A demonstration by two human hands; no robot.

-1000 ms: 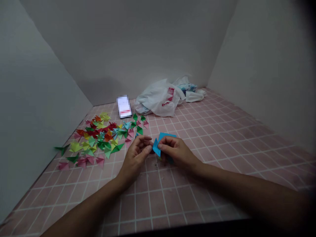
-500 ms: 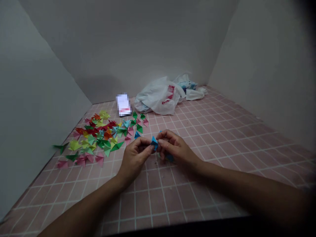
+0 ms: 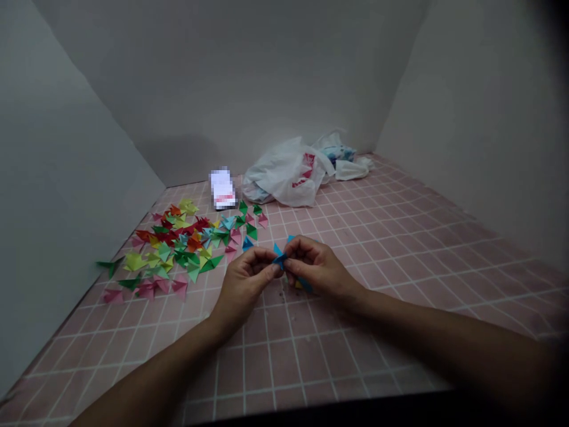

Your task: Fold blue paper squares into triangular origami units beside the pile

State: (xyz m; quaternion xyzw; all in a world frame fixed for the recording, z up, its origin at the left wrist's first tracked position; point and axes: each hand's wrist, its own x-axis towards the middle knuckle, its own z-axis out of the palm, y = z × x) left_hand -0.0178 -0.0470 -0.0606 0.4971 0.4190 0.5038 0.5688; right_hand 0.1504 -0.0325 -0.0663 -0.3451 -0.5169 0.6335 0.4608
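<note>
A small folded piece of blue paper (image 3: 279,256) is pinched between the fingertips of both hands, just above the pink tiled surface (image 3: 382,237). My left hand (image 3: 244,286) grips its left end. My right hand (image 3: 315,268) grips its right end and hides most of the paper; a bit of blue shows under the palm. To the left lies a spread of several folded paper triangles (image 3: 178,246) in green, red, yellow, pink and light blue. One loose blue triangle (image 3: 247,243) lies just beyond my left hand.
A white plastic bag (image 3: 284,175) with red print and more crumpled bags (image 3: 344,163) sit at the back by the wall. A small white pack (image 3: 223,190) stands beside the bag. Grey walls close in on the left, back and right.
The blue paper has been folded smaller: it stood out above my right hand, now only a tip shows between the fingertips. Both hands have closed together.
</note>
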